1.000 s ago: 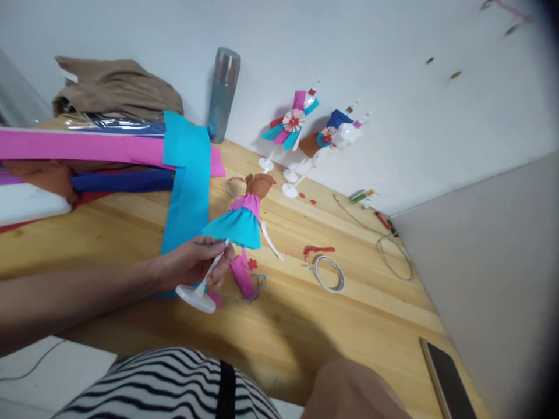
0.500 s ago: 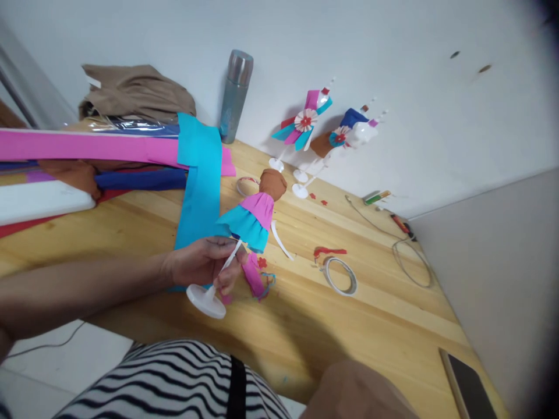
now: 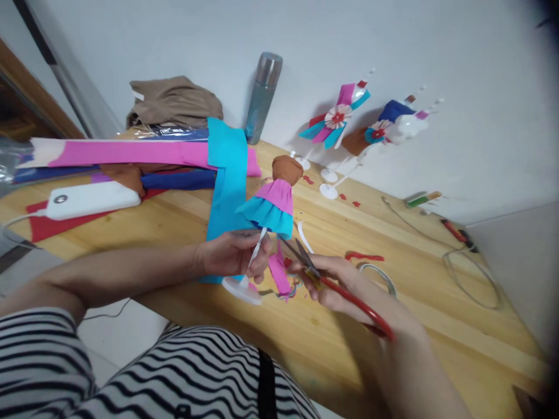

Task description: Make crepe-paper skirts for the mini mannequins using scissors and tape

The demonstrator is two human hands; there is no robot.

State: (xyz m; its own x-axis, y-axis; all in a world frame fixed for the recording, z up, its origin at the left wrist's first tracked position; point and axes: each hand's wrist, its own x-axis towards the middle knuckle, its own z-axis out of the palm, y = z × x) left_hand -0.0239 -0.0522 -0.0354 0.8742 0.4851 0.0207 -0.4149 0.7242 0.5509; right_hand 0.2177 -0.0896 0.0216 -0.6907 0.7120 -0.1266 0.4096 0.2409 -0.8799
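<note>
My left hand [image 3: 238, 254] is closed round the white stem of a small crepe-paper figure [image 3: 279, 196], tilted over the table. The figure has a brown top, a pink tier and a turquoise tier, and its round white base [image 3: 241, 291] sticks out below my fingers. My right hand [image 3: 336, 282] grips scissors [image 3: 349, 299] with red handles. Their blades are parted and point at the turquoise hem, close to my left fingertips; whether they touch the paper I cannot tell. A pink paper scrap [image 3: 279, 270] lies on the table beneath.
Crepe-paper strips, one turquoise [image 3: 229, 186] and one pink [image 3: 144, 154], lie at left near a white power bank [image 3: 94, 199]. A flask [image 3: 264, 99] and finished paper figures [image 3: 338, 119] stand along the wall. A tape roll [image 3: 382, 276] is partly behind my right hand; a cable [image 3: 471, 297] lies at right.
My right hand has come up from the lower edge with the scissors, their blades now beside the figure's hem. My left hand still holds the figure. The view has shifted left.
</note>
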